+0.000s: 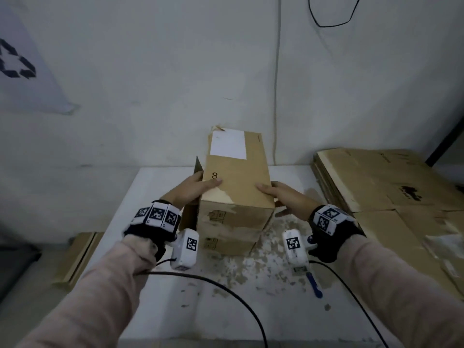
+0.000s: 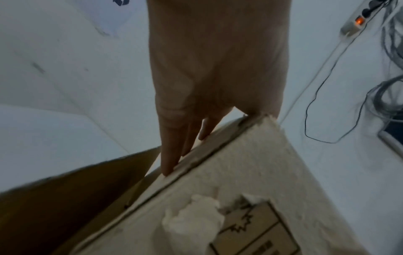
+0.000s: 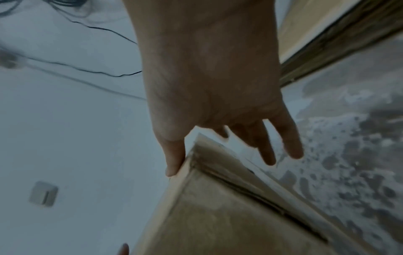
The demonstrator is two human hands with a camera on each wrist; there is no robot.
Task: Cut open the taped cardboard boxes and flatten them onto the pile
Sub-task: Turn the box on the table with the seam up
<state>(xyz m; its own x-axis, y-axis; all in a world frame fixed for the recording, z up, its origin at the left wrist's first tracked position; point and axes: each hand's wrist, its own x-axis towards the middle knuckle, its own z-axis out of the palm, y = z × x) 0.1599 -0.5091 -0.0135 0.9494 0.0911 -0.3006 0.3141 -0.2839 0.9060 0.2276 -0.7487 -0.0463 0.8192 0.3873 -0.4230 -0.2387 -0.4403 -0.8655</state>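
A brown cardboard box (image 1: 236, 177) with a white label (image 1: 228, 144) and torn paper on its near face stands on the white table (image 1: 200, 310). A flap (image 1: 198, 167) stands loose on its left side. My left hand (image 1: 190, 188) lies against the box's left side, thumb on top; its straight fingers (image 2: 167, 155) run down along the box (image 2: 250, 189). My right hand (image 1: 286, 197) is on the right side, thumb (image 3: 174, 155) on the top edge of the box (image 3: 229, 215), its other fingers spread and straight. A blue-handled cutter (image 1: 315, 285) lies on the table under my right wrist.
A pile of flattened cardboard (image 1: 391, 182) lies to the right of the table. More flat cardboard (image 1: 77, 257) rests low on the left. Paper scraps litter the table around the box. Black cables (image 1: 226, 285) trail from both wrists. The wall stands close behind.
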